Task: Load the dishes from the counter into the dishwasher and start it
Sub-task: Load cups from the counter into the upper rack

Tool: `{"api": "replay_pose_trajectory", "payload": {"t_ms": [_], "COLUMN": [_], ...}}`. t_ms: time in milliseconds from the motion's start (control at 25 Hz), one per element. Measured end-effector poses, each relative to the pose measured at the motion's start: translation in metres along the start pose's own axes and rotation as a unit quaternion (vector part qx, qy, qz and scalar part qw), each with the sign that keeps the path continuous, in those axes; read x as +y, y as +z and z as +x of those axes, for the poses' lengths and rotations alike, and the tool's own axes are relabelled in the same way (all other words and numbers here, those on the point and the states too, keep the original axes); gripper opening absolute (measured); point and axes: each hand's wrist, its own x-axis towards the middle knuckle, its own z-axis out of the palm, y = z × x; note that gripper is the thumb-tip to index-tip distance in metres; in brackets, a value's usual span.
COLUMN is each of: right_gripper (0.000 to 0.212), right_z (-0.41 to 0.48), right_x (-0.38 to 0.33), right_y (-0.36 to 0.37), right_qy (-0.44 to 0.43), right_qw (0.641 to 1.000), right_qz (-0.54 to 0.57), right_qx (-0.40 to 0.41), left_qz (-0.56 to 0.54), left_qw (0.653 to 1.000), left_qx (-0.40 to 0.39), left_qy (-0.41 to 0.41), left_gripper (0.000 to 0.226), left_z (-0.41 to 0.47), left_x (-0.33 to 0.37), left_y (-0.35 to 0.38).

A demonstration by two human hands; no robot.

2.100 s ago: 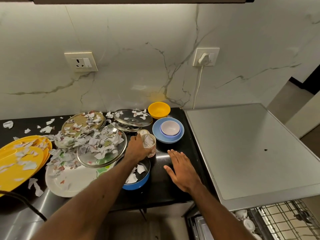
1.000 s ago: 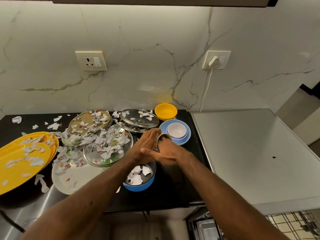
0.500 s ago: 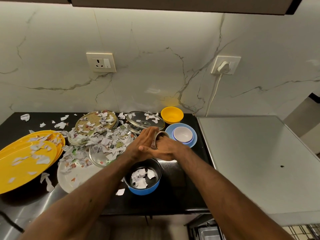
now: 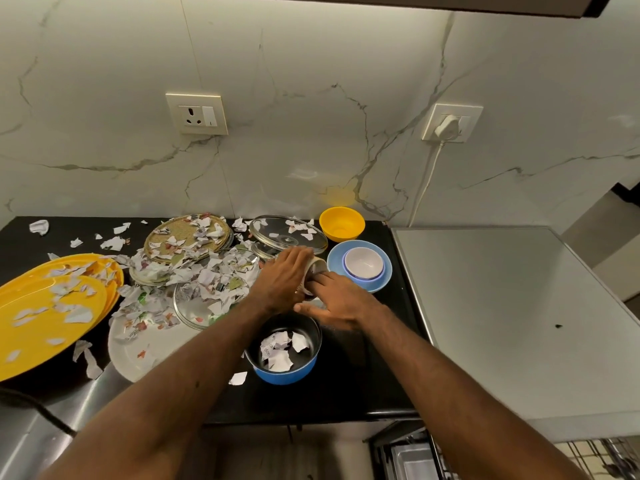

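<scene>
**Both hands on the mug, over the counter clutter**

My left hand [image 4: 284,280] was wrapped round the mug [image 4: 315,268] and held it tipped on its side, mouth to the right, just beyond the blue bowl [image 4: 287,374]. My right hand [image 4: 341,306] had its fingers fairly straight, tips at the mug's mouth and thumb stretched left. Whether the tips pinched anything, I could not tell. Just right of the mug sat a light blue bowl [image 4: 382,282] with a white bowl [image 4: 363,263] nested in it. A yellow bowl [image 4: 341,225] stood farther back. To the left, paper scraps [image 4: 207,275] littered a glass lid [image 4: 287,233] and the yellow plates [image 4: 38,323]. The dishwasher rack [image 4: 609,455] showed at near right.
</scene>
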Motion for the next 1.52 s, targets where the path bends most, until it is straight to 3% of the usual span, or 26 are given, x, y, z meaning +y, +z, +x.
{"api": "replay_pose_trajectory", "payload": {"t_ms": [200, 400, 560, 680, 800, 960, 1040, 1120, 1280, 1520], "right_gripper": [0.064, 0.044, 0.021, 0.025, 0.027, 0.064, 0.080, 0.087, 0.079, 0.075], "right_z": [-0.009, -0.020, -0.025, -0.028, -0.029, -0.043, -0.066, -0.090, -0.160, -0.272], "right_x": [0.023, 0.037, 0.030, 0.029, 0.027, 0.036, 0.048, 0.057, 0.080, 0.122], "right_y": [0.025, 0.038, 0.034, 0.034, 0.033, 0.024, 0.023, 0.026, 0.030, 0.047], "right_qy": [-0.017, -0.017, 0.039, 0.126, 0.211, 0.237, 0.190, 0.146, 0.118, 0.211], "right_qw": [0.994, 0.989, 0.965, 0.933, 0.855, 0.628, 0.569, 0.540, 0.471, 0.518], "right_qz": [-0.054, -0.044, 0.087, 0.207, 0.395, 0.717, 0.788, 0.816, 0.850, 0.752], "right_qx": [0.093, 0.142, 0.245, 0.267, 0.262, 0.191, 0.142, 0.144, 0.207, 0.348], "left_qz": [0.048, -0.010, -0.076, -0.124, -0.184, -0.254, -0.287, -0.321, -0.372, -0.359], "left_qw": [0.997, 0.995, 0.990, 0.984, 0.971, 0.954, 0.945, 0.936, 0.916, 0.910], "left_qx": [0.053, 0.099, 0.115, 0.126, 0.143, 0.136, 0.116, 0.099, 0.063, -0.096], "left_qy": [-0.014, -0.006, 0.012, 0.024, 0.045, 0.084, 0.104, 0.106, 0.136, 0.184], "left_gripper": [0.094, 0.094, 0.099, 0.100, 0.100, 0.095, 0.094, 0.092, 0.084, 0.091], "left_z": [0.008, 0.008, 0.006, 0.005, 0.004, 0.007, 0.011, 0.012, 0.016, 0.033], "left_x": [-0.013, -0.018, -0.015, -0.008, 0.006, 0.050, 0.080, 0.107, 0.178, 0.282], "left_y": [-0.005, -0.009, -0.007, -0.007, -0.012, -0.017, -0.012, -0.001, 0.029, 0.062]}}
